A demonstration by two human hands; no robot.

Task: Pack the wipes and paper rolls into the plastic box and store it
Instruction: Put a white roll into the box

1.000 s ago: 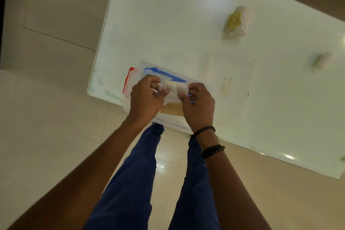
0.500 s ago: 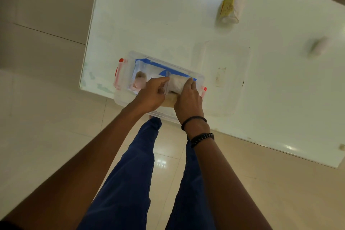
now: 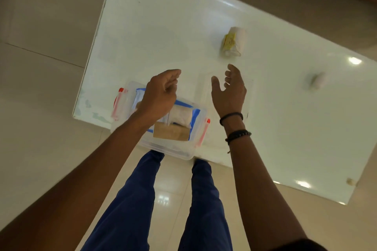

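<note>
One clear plastic box (image 3: 169, 150) sits at the near edge of the white table (image 3: 163, 26), its near side jutting slightly past the table's rim. It has two red latches, one at the left end (image 3: 118, 104) and one at the right end (image 3: 204, 132). Inside it three things can be counted: a blue-edged packet (image 3: 194, 117) lying flat against the bottom, one white roll (image 3: 181, 117) on top of that, and one brown cardboard-coloured block (image 3: 171, 133) just beside the roll on the near side (what else the left forearm covers cannot be told).

Two bare hands are raised above the table, and neither holds anything. The left hand (image 3: 160, 92) hovers over the far left part of the box with its fingers loosely curled inward. The right hand (image 3: 229, 91) is to the right of the box, over bare table, spread open with fingers apart; its wrist carries two dark bracelets (image 3: 234, 126).

Two more things lie on the table, well apart from the box: one wrapped roll with a yellow label (image 3: 232, 42) beyond the right hand, and one small pale, blurred object (image 3: 317, 81) further right.
</note>
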